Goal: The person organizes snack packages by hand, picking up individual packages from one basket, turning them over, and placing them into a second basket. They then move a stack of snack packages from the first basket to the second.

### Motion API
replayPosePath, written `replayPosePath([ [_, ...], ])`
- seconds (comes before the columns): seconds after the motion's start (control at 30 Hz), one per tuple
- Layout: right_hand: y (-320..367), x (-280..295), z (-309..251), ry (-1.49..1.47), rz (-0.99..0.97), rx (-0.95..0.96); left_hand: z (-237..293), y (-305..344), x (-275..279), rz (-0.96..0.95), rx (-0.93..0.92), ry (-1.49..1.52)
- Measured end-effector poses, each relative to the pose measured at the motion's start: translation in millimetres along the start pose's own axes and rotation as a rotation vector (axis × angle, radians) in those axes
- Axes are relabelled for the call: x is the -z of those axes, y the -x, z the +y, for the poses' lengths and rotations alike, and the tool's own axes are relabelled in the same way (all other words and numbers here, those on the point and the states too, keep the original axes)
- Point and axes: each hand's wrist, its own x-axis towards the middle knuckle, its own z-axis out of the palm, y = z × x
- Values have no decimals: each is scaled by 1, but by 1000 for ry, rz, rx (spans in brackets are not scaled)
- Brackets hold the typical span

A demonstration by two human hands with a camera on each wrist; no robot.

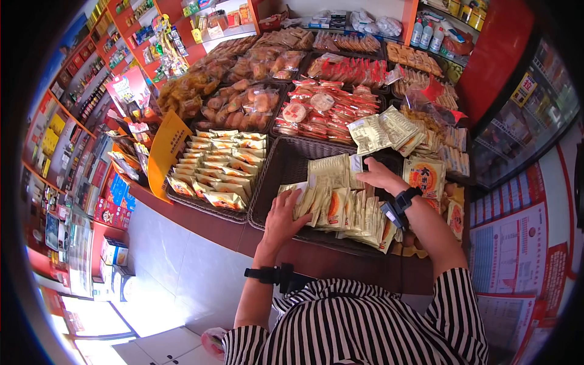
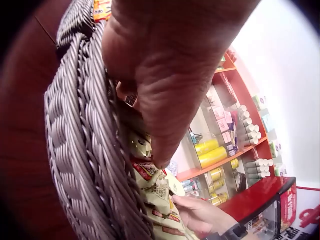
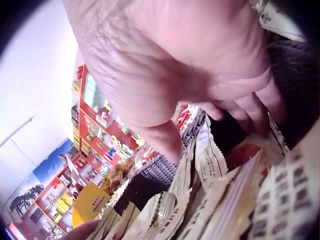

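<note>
Cream snack packets [image 1: 340, 207] stand in a row at the front of a dark woven basket [image 1: 271, 182]. My left hand [image 1: 285, 214] rests against the row's left end, fingers spread; in the left wrist view the hand [image 2: 165, 65] is over the packets [image 2: 157, 197] beside the basket rim [image 2: 85, 135]. At the row's back right, my right hand [image 1: 384, 176] reaches in with fingers extended at a packet. The right wrist view shows this hand [image 3: 185, 65] above upright packets [image 3: 200, 200], its fingertips partly hidden among them.
A filled basket of similar packets [image 1: 219, 170] lies left, beside a yellow sign [image 1: 165, 155]. Loose cream packets [image 1: 380, 131] lie on the back right rim. Behind are trays of red-wrapped snacks [image 1: 328, 109] and bagged breads [image 1: 240, 106]. A glass-door cooler [image 1: 529, 115] stands right.
</note>
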Motion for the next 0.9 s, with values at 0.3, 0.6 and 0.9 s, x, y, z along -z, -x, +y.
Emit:
replayPosePath([
  [0.3, -23, -14, 11, 68, 59, -24, -3, 4, -4, 72, -27, -24],
  [0.6, 0, 14, 6, 165, -177, -235, -8, 5, -3, 74, -35, 35],
  [0.9, -1, -3, 7, -237, -163, -201, -10, 4, -3, 80, -21, 50],
])
